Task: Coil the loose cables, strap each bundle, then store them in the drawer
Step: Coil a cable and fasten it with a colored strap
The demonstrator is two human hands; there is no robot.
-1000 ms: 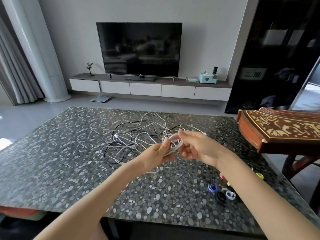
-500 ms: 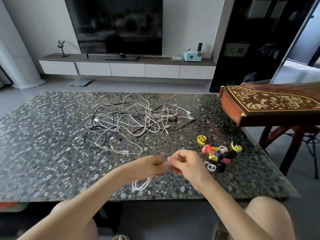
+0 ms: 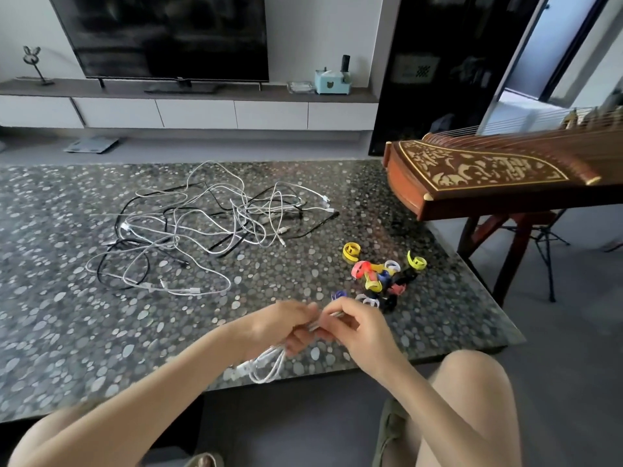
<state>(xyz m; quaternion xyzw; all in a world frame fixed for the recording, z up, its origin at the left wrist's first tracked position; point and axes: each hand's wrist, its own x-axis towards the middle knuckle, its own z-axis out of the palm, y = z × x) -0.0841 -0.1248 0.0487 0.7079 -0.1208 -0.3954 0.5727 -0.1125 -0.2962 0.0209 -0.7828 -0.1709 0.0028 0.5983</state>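
A coiled white cable (image 3: 266, 364) hangs in loops below my left hand (image 3: 286, 326), which grips the bundle near the table's front edge. My right hand (image 3: 354, 326) pinches the top of the same cable, close against the left hand. A tangle of loose white and black cables (image 3: 209, 227) lies on the pebble-patterned table (image 3: 67, 332) further back. A pile of coloured strap loops (image 3: 381, 276), yellow, red, blue, white and black, lies just beyond my right hand.
A wooden zither (image 3: 488, 176) on a stand overhangs the table's right far corner. Behind stand a TV (image 3: 161, 35) and a low white drawer unit (image 3: 195, 112). My knees show below the table's front edge.
The view has tilted down and my hands have drawn the coiled white cable from above the tangle back to the table's front edge. The straps now lie in full view.
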